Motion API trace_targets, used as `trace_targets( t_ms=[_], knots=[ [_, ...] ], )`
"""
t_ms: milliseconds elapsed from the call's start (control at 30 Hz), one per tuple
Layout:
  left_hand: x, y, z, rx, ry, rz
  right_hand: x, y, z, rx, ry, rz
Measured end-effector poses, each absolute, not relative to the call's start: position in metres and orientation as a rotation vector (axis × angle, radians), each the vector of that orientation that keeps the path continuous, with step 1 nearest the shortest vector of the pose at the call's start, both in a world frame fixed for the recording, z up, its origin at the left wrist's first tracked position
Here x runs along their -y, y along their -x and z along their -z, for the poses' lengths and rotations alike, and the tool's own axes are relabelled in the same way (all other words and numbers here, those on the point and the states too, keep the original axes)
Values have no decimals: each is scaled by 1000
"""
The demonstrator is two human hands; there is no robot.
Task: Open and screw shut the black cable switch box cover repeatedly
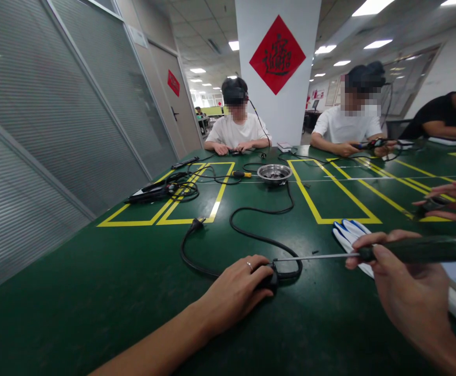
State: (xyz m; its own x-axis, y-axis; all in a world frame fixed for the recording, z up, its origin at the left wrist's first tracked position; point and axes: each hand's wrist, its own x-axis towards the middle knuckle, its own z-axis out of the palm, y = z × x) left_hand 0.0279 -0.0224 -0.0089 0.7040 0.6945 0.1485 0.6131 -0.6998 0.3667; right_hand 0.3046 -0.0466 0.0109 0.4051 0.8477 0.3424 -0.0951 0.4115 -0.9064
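My left hand, a ring on one finger, lies closed over a small black plug-like part on the green table. A black cable loops away from that part. My right hand grips a screwdriver by its dark handle. Its thin metal shaft points left, and the tip touches the black part beside my left fingers. White and blue gloves lie just behind my right hand.
A metal bowl stands mid-table, with a yellow-handled tool beside it and tangled black cables to the left. Three people sit along the far side. Another person's hand reaches in from the right. Yellow tape lines mark the table.
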Motion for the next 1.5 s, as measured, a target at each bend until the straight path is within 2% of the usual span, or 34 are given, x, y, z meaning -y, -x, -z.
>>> trace_targets(
  t_ms=[1100,1500],
  knots=[
    [21,-27,17,-1021,-2538,-519,53,-303,-13,1086,897,-703],
    [22,-27,15,-1032,-2592,-413,53,-300,-15,1130,898,-637]
  ],
)
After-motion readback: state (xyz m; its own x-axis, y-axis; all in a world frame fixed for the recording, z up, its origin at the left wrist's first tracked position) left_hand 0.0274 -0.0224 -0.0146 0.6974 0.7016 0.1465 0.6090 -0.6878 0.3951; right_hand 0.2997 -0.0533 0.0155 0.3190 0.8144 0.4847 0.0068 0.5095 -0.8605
